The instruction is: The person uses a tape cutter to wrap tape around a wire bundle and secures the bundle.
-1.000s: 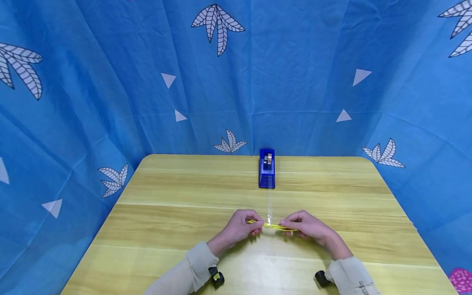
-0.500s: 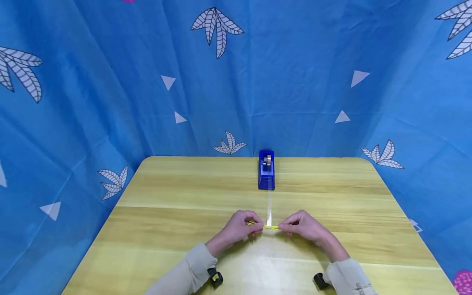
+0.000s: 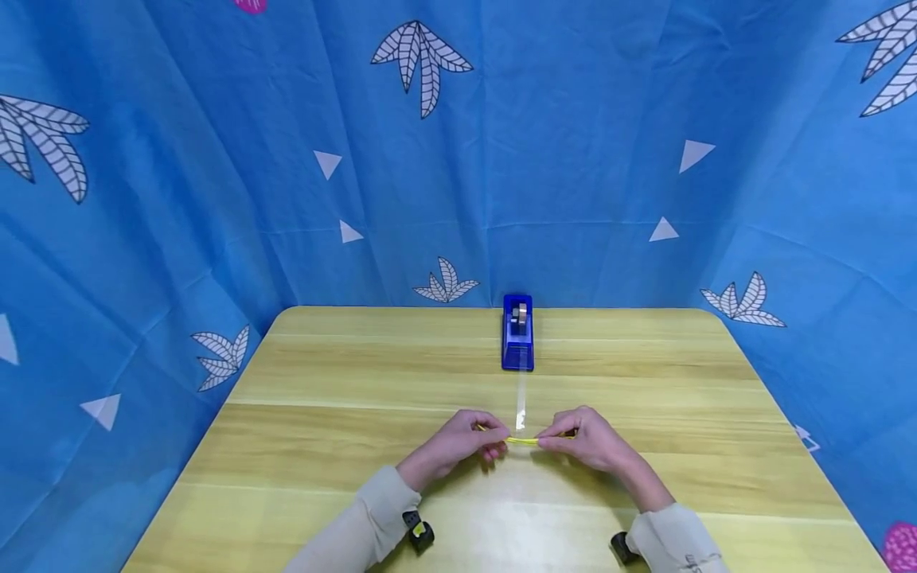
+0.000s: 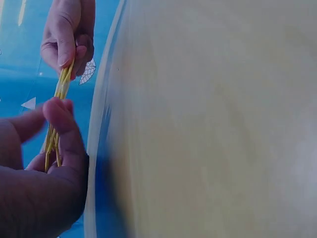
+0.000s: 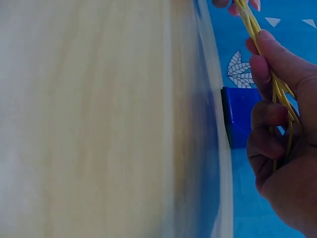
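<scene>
In the head view my left hand (image 3: 458, 442) and right hand (image 3: 593, 439) face each other over the middle of the table. Between them they pinch a bundle of thin yellow strands (image 3: 522, 441), held level. A strip of clear tape (image 3: 521, 398) runs from the blue tape dispenser (image 3: 517, 358) towards the bundle; whether its end touches the strands I cannot tell. The left wrist view shows a whitish patch (image 4: 62, 89) on the bundle between the hands. In the right wrist view the strands (image 5: 278, 89) pass under my right thumb and loop inside the palm.
A light wood-grain table (image 3: 344, 366) lies beneath the hands, and the dispenser stands at its far edge. Blue patterned cloth (image 3: 573, 159) hangs behind and along both sides. Small black cameras (image 3: 419, 535) sit at the wrists.
My right fingers have shifted left along the bundle, and less of its right end shows. The exposed stretch now looks slightly lower than the tape's end. My left hand has barely moved.
</scene>
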A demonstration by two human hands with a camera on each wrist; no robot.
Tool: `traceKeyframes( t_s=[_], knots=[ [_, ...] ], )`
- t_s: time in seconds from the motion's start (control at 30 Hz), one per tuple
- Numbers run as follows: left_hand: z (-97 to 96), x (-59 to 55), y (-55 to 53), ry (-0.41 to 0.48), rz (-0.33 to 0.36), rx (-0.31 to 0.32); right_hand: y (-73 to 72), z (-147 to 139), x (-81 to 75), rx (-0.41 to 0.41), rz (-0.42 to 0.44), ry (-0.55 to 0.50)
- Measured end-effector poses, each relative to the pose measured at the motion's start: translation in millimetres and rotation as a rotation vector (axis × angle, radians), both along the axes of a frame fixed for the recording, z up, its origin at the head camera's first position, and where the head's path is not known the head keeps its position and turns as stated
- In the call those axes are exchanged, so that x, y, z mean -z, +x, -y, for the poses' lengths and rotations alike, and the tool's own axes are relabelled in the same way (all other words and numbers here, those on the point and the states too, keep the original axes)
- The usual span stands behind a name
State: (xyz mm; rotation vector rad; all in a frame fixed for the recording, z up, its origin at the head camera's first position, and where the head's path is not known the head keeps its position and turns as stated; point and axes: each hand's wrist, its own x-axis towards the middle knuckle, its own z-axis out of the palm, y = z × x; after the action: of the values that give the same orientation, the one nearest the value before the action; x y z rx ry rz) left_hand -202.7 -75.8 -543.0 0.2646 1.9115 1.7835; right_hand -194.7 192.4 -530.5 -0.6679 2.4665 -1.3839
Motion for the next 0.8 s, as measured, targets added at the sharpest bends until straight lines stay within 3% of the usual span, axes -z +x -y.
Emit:
traceKeyframes(
  t_s=[0.27,0.57,0.67,0.8],
  knots=[
    [-3.7,2.4,2.1,0.003,-0.062,-0.06,-1.2,-0.9,1.4,0.052,0.019,0.052],
    [-7.8,-1.0,4.3,-0.033,-0.129,-0.101,-6.9,-8.9,-3.8,0.126,0.3,-0.1],
    [-8.3,-2.1,5.4,-0.06,-0.143,-0.11,-7.6,-12.6,-5.1,0.094,0.392,-0.136],
    [-8.4,-2.3,6.5,-0.106,-0.18,-0.119,-8.2,-15.0,-3.8,-0.012,0.473,-0.158]
  ],
)
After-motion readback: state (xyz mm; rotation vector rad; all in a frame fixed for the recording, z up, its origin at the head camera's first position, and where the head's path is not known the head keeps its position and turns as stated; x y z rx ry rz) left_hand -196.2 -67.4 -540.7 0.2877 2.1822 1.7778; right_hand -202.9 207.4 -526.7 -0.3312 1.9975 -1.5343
